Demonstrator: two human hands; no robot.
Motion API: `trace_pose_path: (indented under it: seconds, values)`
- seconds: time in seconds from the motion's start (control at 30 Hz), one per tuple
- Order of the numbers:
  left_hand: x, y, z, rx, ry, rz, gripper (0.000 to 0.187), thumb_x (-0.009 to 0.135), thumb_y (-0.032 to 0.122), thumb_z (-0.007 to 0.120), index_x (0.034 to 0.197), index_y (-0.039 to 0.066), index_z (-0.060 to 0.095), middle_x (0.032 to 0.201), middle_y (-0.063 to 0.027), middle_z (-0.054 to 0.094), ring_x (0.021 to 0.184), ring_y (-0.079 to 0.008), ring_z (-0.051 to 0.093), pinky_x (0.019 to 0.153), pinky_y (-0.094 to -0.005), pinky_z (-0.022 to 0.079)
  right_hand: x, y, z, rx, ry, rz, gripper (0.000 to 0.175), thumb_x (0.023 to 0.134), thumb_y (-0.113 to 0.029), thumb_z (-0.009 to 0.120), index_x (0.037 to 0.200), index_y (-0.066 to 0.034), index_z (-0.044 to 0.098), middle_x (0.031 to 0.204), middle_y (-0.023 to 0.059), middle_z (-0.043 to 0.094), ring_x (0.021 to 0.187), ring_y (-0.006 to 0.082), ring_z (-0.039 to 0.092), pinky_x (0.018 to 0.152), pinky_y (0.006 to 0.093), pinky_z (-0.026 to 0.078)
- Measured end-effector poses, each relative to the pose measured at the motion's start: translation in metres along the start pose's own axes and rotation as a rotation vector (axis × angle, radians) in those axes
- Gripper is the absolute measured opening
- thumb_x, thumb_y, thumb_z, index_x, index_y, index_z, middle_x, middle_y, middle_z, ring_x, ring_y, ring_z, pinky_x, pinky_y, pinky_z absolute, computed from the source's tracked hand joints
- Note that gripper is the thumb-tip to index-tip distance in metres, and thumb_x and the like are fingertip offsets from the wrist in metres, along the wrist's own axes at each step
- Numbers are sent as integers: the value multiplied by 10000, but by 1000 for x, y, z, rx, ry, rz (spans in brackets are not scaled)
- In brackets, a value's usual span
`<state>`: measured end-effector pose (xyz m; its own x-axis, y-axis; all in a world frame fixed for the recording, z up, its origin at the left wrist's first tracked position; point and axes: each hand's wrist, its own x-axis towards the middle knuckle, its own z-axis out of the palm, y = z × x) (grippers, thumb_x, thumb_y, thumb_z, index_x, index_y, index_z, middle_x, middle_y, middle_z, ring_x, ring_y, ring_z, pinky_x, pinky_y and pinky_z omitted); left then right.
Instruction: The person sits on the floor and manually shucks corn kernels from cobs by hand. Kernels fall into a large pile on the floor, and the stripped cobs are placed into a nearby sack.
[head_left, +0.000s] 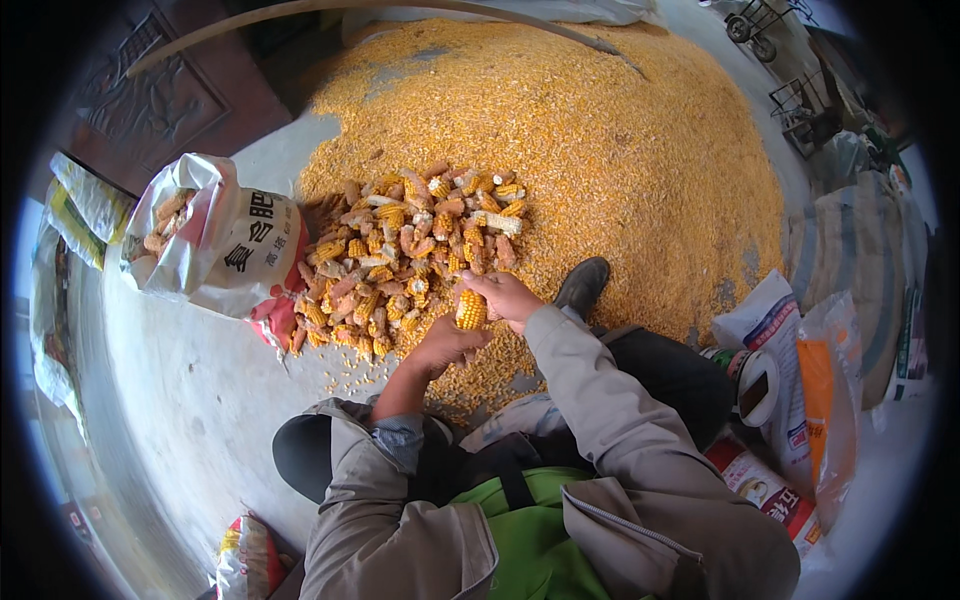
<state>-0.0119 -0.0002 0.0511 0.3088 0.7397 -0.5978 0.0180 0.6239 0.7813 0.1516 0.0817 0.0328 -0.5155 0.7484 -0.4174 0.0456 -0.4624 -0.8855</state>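
Note:
A yellow ear of corn (472, 309) is between my two hands in front of my knees. My left hand (444, 346) grips its near end, with the thumb and fingers partly around it. At the ear's upper right, my right hand (504, 296) holds on with bent fingers, which hide part of that side. Just beyond my hands lies a heap of corn cobs (405, 251), some stripped and reddish, others still bearing patches of kernels. Loose corn kernels (600, 165) are spread in a broad layer behind and to the right of the heap.
At left stands an open white woven sack (247, 247) with bare cobs inside. My dark boot (583, 283) rests among the kernels. A round tin (754, 386) with a phone-like dark object on it and printed bags (772, 480) sit at right. A long wooden handle (360, 6) crosses the top.

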Motion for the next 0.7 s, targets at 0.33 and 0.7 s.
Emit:
trace_pose_path:
  seconds: [0.33,0.7]
  values:
    - [9,-17,31,828,707,317,427,760,303,765,953,-54,633,843,-295,684,828,-426,696,741,-466,561,-2,-12,42,-812,395,11,515,981,-448,535,934,29,725,834,218,711,741,378,685,708,467,547]
    - [11,-24,19,75,222,118,297,777,210,770,909,-18,632,693,-33,622,605,-114,553,545,-302,457,-4,-4,14,-871,275,-281,518,933,-504,607,824,-16,744,687,202,674,648,361,664,625,458,504]
